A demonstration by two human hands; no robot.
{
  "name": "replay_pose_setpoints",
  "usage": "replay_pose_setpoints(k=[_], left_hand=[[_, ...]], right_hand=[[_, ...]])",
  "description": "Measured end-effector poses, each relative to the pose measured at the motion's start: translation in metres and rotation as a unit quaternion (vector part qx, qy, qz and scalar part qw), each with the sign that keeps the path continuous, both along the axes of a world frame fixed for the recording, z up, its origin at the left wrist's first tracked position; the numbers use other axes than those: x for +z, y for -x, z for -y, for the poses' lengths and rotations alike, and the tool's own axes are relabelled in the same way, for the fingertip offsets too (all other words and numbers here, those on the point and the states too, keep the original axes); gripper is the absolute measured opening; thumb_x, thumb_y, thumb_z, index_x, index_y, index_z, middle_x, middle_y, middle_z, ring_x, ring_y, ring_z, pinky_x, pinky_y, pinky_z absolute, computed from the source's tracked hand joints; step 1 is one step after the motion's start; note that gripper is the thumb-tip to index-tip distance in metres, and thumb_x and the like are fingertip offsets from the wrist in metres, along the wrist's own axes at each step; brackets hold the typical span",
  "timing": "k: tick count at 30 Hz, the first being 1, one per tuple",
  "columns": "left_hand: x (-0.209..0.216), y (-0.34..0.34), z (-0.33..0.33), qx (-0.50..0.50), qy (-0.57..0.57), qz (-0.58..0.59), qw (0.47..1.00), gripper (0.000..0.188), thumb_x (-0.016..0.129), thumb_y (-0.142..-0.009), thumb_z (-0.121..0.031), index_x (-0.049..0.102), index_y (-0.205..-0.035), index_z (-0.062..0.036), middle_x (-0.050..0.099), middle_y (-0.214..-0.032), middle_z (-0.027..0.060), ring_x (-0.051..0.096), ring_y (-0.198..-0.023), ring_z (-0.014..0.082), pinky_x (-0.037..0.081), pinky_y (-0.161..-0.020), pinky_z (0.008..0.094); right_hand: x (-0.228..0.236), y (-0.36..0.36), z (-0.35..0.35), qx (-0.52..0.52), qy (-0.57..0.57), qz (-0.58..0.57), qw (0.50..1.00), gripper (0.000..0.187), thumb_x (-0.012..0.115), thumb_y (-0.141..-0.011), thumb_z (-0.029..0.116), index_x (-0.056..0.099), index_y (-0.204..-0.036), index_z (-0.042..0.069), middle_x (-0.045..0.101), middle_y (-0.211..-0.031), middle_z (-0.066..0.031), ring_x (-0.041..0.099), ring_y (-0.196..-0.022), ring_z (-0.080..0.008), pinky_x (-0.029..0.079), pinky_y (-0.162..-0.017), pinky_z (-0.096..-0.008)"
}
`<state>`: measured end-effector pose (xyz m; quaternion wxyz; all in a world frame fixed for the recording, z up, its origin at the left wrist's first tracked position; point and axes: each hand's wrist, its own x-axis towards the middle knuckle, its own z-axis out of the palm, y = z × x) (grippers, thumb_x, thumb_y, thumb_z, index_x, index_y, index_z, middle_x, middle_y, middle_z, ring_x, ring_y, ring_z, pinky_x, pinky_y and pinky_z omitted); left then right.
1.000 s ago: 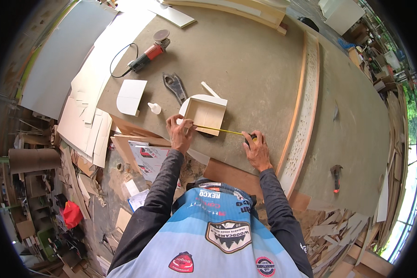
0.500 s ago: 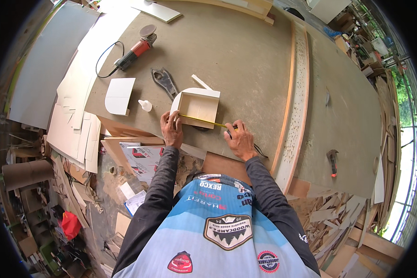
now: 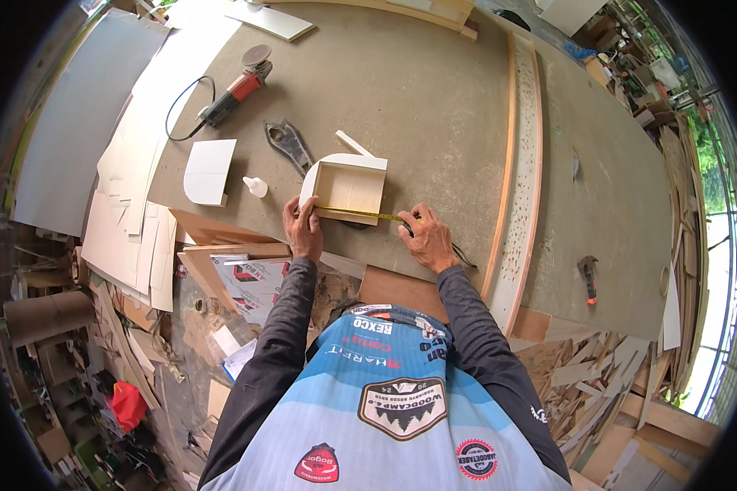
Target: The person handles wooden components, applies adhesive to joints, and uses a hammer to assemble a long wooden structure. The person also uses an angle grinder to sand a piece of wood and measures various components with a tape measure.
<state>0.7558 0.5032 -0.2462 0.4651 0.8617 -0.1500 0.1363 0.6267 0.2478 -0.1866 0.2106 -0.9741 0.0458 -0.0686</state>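
A small white-faced wooden box (image 3: 344,159) with an open top and one rounded corner lies on the workbench in front of me. The yellow blade of a tape measure (image 3: 348,212) is stretched along its near side. My left hand (image 3: 303,229) is at the box's near left corner, fingers pinched on the blade's end. Just past the near right corner, my right hand (image 3: 427,239) is closed around the tape measure's case, which its fingers mostly cover.
Left of the box are a white glue bottle (image 3: 255,186), a white rounded panel (image 3: 210,172) and an angle grinder (image 3: 237,88) with its cord. A dark metal tool (image 3: 288,146) and a white strip (image 3: 354,143) lie behind it. A long strip (image 3: 522,164) and a hammer (image 3: 588,278) are to the right.
My right hand has turned slightly and shifted a little to the right, and the blade lies flatter along the box's near side. My left hand stays at the corner.
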Motion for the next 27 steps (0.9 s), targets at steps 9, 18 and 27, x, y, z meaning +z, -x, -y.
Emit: replay_pose_setpoints(k=[9, 18, 27], left_hand=[[0.003, 0.002, 0.002, 0.002, -0.026, 0.02, 0.999, 0.036, 0.062, -0.084, 0.0, 0.07, -0.116, -0.0133, 0.056, -0.124, 0.0162, 0.054, -0.115, 0.0355, 0.045, -0.1, 0.0442], [-0.002, 0.001, 0.001, 0.007, -0.018, 0.025, 1.0, 0.033, 0.061, -0.086, -0.005, 0.07, -0.117, -0.0131, 0.056, -0.123, 0.0179, 0.053, -0.116, 0.0367, 0.045, -0.1, 0.0452], [-0.001, 0.003, 0.003, 0.008, -0.006, 0.027, 1.0, 0.034, 0.059, -0.085, -0.005, 0.07, -0.117, -0.0122, 0.056, -0.122, 0.0192, 0.054, -0.115, 0.0371, 0.044, -0.101, 0.0456]], right_hand=[[-0.003, 0.001, -0.003, -0.005, 0.016, 0.019, 1.0, 0.025, 0.063, -0.088, 0.028, 0.065, -0.108, 0.013, 0.056, -0.103, -0.0096, 0.062, -0.096, -0.0287, 0.058, -0.072, -0.0436], [-0.007, 0.002, -0.004, -0.003, 0.023, 0.02, 1.0, 0.027, 0.063, -0.088, 0.027, 0.064, -0.11, 0.012, 0.055, -0.103, -0.0095, 0.062, -0.094, -0.028, 0.059, -0.069, -0.0427], [-0.01, 0.001, -0.003, 0.002, 0.026, 0.02, 0.999, 0.028, 0.063, -0.088, 0.027, 0.064, -0.111, 0.012, 0.055, -0.102, -0.0099, 0.063, -0.093, -0.0278, 0.059, -0.07, -0.0422]])
